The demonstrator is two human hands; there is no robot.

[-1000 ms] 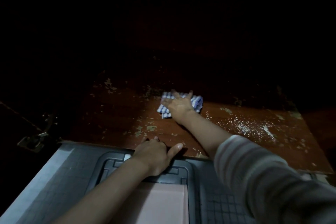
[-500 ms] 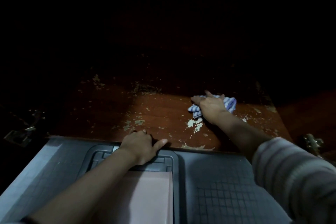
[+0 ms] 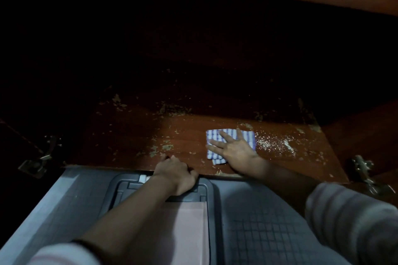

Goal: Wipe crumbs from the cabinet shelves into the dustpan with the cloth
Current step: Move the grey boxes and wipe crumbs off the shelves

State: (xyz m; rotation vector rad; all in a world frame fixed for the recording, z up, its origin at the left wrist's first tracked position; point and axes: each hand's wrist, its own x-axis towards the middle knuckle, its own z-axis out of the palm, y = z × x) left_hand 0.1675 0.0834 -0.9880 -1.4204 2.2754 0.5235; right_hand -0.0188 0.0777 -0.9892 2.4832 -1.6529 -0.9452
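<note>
Fingers (image 3: 225, 136) of the right hand (image 3: 237, 153) lie spread flat, pressing the cloth (image 3: 247, 137) onto the shelf (image 3: 129, 140) just left of the scattered crumbs (image 3: 273, 144), while the left hand (image 3: 174, 172) curls over the dustpan (image 3: 213, 200) rim at the shelf's near edge, so most sweeping looks undone.

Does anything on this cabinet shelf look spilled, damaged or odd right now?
Yes. Pale crumbs lie scattered on the shelf just right of the cloth under the right hand, not yet wiped to the dustpan that the left hand holds. The shelf's finish also looks flaked in pale patches near the front edge.
</note>
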